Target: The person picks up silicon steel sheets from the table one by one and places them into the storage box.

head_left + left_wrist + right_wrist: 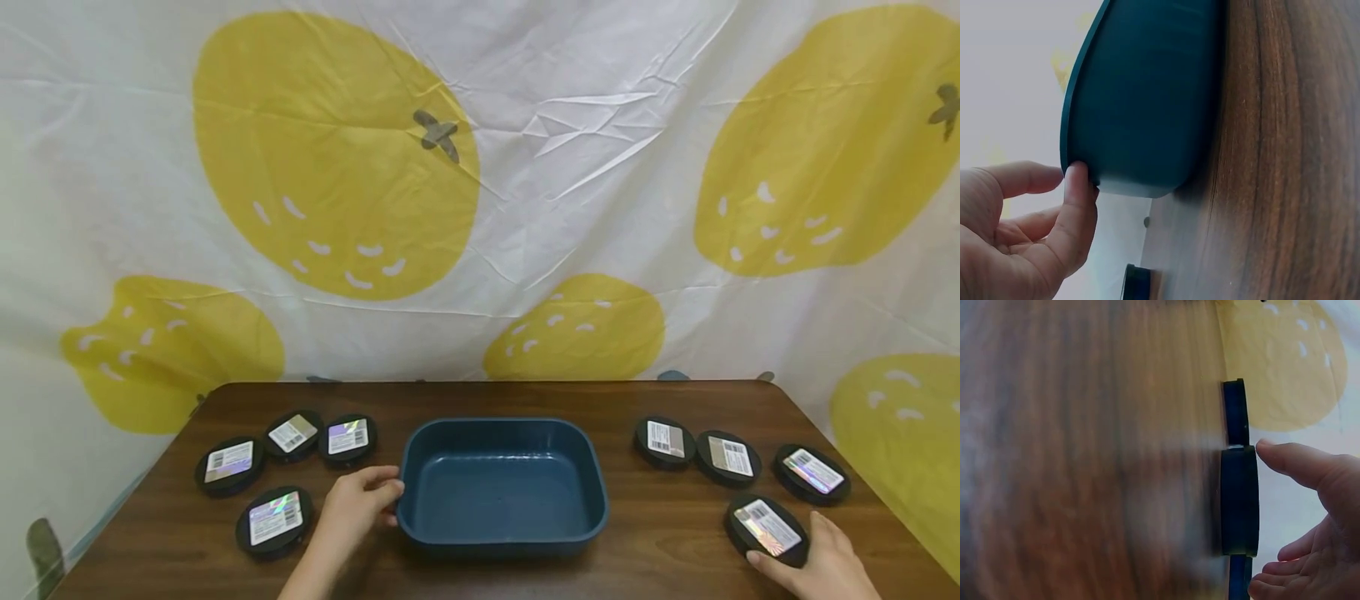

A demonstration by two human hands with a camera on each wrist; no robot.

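Note:
A dark blue rectangular plastic basin (502, 546) stands mid-table, its inside bare. My left hand (358, 507) pinches its left rim between thumb and fingers; the left wrist view shows the fingertips (1077, 175) against the outer wall. At the lower right lies a flat round black container (767, 530) with a white and shiny barcode label on top. Beside it is my right hand (821, 560), thumb and fingers spread about its near right edge. In the right wrist view the thumb (1291, 461) is right by the side of a black container (1239, 500), the other fingers lower down.
Similar labelled round containers lie in two groups: several at left, including one near my left forearm (274, 522), and three more at right behind the nearest one, such as one by the right edge (812, 474). A lemon-print cloth (570, 217) hangs behind the brown wooden table (660, 550).

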